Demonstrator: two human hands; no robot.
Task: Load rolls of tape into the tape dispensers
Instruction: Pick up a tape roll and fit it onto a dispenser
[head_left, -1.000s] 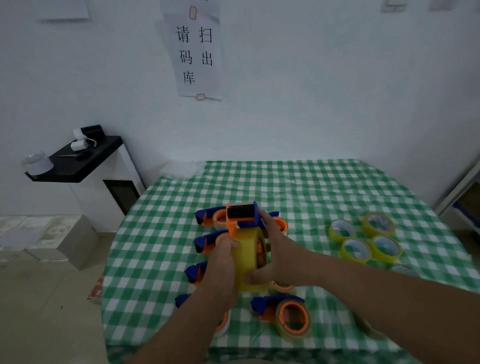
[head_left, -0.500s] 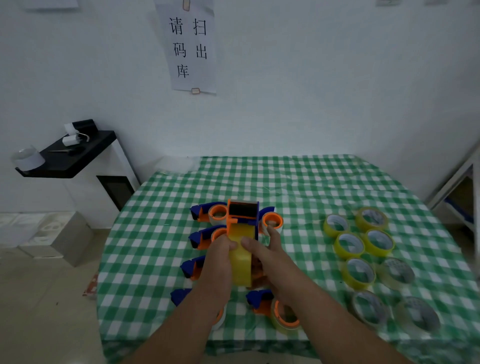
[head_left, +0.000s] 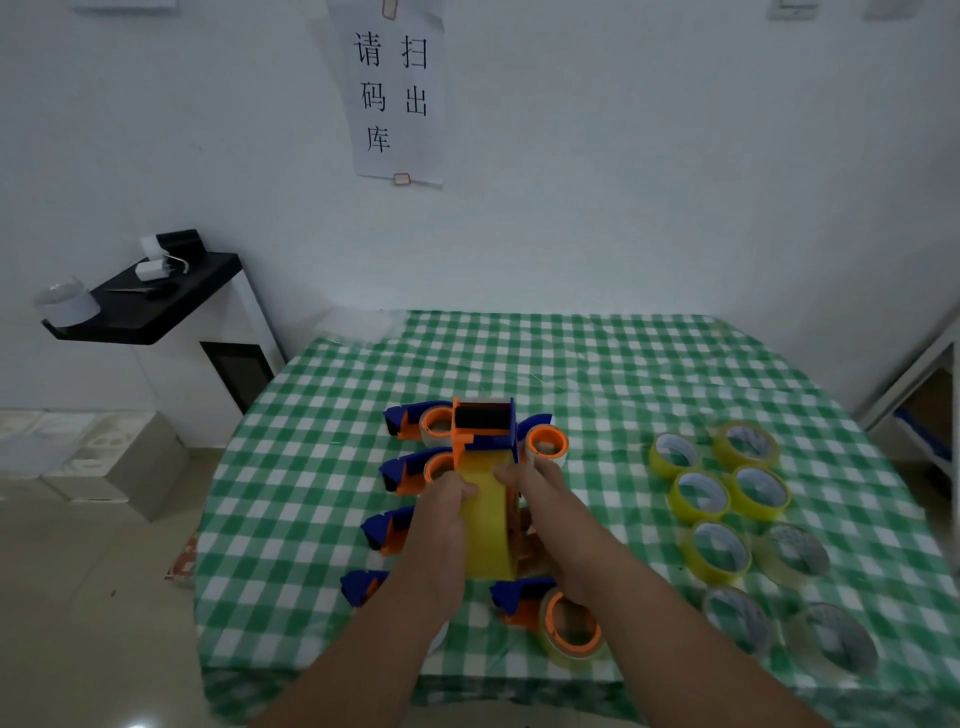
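Observation:
Over the middle of the table I hold an orange and blue tape dispenser with a yellow tape roll seated in it, edge-on to me. My left hand grips the roll's left side, thumb on its rim. My right hand holds the right side, fingers pinching the top of the roll. Around it lie several other blue and orange dispensers, one with tape near the front edge.
Several loose yellow and clear tape rolls lie on the right part of the green checked tablecloth. A black shelf with small items stands at the left by the wall. A paper sign hangs above.
The view has tipped down and left, bringing more loose rolls into sight at right. My right fingers shifted from the roll's side up onto its top edge. The dispenser stays in both hands.

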